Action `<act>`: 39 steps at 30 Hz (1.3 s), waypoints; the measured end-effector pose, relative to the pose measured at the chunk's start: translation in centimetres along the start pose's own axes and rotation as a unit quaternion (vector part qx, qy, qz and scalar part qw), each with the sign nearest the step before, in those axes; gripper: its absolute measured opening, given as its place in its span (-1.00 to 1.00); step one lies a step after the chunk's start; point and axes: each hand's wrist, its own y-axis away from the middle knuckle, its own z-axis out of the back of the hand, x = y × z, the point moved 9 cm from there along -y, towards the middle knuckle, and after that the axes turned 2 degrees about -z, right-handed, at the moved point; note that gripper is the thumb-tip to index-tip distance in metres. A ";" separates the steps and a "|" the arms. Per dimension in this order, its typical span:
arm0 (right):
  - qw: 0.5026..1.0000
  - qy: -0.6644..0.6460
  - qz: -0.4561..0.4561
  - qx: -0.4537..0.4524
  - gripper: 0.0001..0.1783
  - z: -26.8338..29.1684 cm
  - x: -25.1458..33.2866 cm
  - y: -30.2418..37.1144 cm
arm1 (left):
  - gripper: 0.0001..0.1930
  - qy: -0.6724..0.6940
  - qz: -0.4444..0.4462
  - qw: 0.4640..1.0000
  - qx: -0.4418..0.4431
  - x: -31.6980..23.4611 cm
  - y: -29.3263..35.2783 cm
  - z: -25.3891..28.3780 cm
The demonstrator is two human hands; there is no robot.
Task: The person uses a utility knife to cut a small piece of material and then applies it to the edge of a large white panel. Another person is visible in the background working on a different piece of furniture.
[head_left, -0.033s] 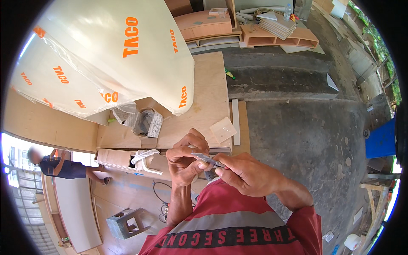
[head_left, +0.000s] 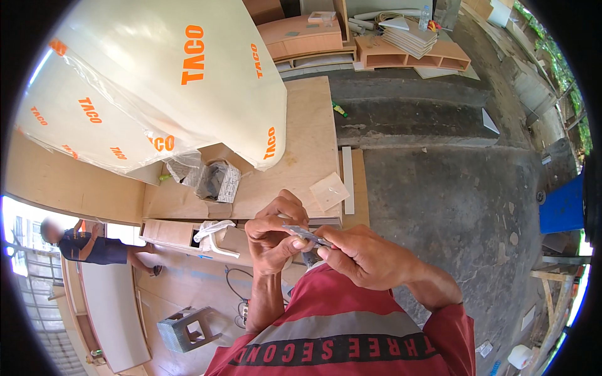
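My two hands meet in front of my red shirt, above the near edge of the wooden workbench (head_left: pixel 295 182). Between thumb and fingers, my right hand (head_left: pixel 370 257) pinches a thin grey metal cutter blade (head_left: pixel 298 232) that points left. Its tip lies across the fingers of my left hand (head_left: pixel 276 235). That hand is closed, with fingers curled and thumb pressed in. A small pale end shows among its fingers, but what it belongs to is mostly hidden. Beyond my hands, a small square wooden piece (head_left: pixel 329 191) lies on the bench.
A large plastic-wrapped panel (head_left: pixel 232 106) covers the bench's left side, beside a box of scraps (head_left: pixel 218 180). White cloth (head_left: pixel 213 230) hangs below. A grey stool (head_left: pixel 187 331) stands lower left; another person (head_left: pixel 94 243) is at far left. A blue bin (head_left: pixel 561 203) stands right.
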 end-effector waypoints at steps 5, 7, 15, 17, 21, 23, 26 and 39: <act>1.000 0.007 -0.005 0.003 -0.60 0.5 0.0 -0.4 | -0.79 0.001 0.000 1.000 0.002 0.1 -0.5 -0.1; 1.000 0.006 -0.002 0.003 -0.60 0.5 0.0 -0.4 | -0.79 0.002 0.000 1.000 0.003 0.2 -0.5 0.0; 1.000 0.007 0.008 0.003 -0.63 0.5 0.2 -0.4 | -0.80 0.000 -0.011 1.000 0.014 0.2 -0.5 0.0; 1.000 0.003 0.010 0.002 -0.65 0.4 0.1 -0.3 | -0.80 -0.001 -0.010 1.000 0.016 0.1 -0.5 -0.1; 1.000 0.007 0.001 0.004 -0.67 0.3 0.2 -0.2 | -0.80 -0.008 -0.006 1.000 0.024 0.1 -0.4 -0.2; 1.000 0.011 -0.001 0.004 -0.67 0.3 0.2 -0.2 | -0.78 -0.012 -0.002 1.000 0.027 0.2 -0.2 -0.3; 1.000 0.027 0.007 0.000 -0.70 0.3 0.5 -0.1 | -0.74 -0.013 0.002 0.999 0.030 0.5 0.0 -0.3; 0.986 -0.147 -0.056 0.047 -0.77 0.4 -1.3 -0.4 | -0.83 -0.036 -0.011 0.999 -0.002 0.4 0.3 -0.1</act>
